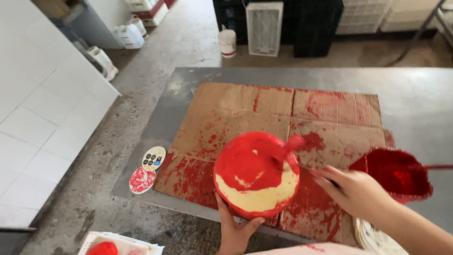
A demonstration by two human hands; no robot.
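near edge: blocked by round cheese (256,175), left hand (234,230) under it, right hand (355,189) beside it | right: red paint tub (396,172) stands close | left: two round labels (147,169) lie flat | far: cardboard (245,106) and steel table (415,94) left open for passage

Both hands were bare, without gloves, rings or a watch. The left hand (234,231) and the right hand (354,190) showed no sleeve; the right forearm ran uncovered to the frame's edge. Fingernails were short and unpainted.
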